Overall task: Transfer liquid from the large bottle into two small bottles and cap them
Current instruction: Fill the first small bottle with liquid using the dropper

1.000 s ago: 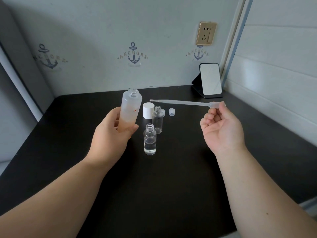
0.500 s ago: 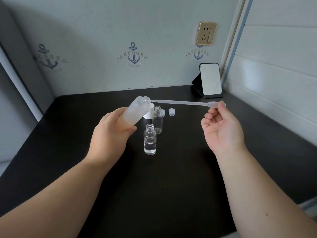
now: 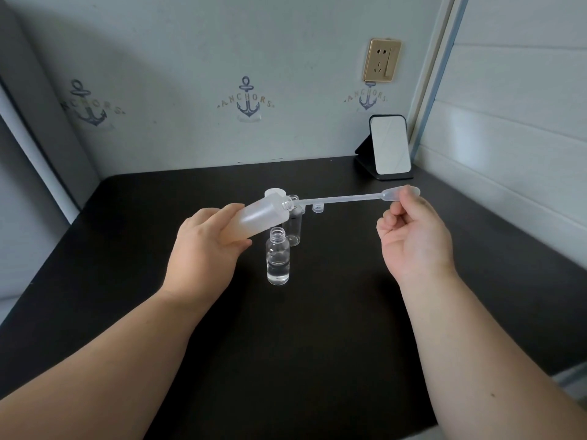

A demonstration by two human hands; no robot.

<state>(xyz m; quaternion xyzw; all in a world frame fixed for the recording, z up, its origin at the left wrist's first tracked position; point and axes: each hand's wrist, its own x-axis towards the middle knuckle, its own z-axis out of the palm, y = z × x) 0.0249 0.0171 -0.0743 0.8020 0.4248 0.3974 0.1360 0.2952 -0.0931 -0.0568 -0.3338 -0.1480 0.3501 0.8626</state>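
Observation:
My left hand (image 3: 206, 249) grips the large frosted bottle (image 3: 260, 215), tilted with its open mouth pointing right. My right hand (image 3: 413, 236) pinches the bulb of a clear plastic pipette (image 3: 343, 199), which lies nearly level with its tip inside the bottle's mouth. Below the tilted bottle stands a small clear bottle (image 3: 278, 257), uncapped and partly filled with clear liquid. A second small bottle (image 3: 293, 227) stands just behind it, partly hidden by the large bottle; I cannot tell its fill. The large bottle's white cap (image 3: 273, 192) peeks out behind.
A small clear cap (image 3: 317, 207) lies on the black table (image 3: 317, 344) behind the bottles. A standing mirror (image 3: 389, 147) sits in the back right corner by the wall. A wall runs along the table's right side.
My left hand has tilted the large bottle from upright toward the right. The pipette tip, first clear of the bottle, has gone into its mouth.

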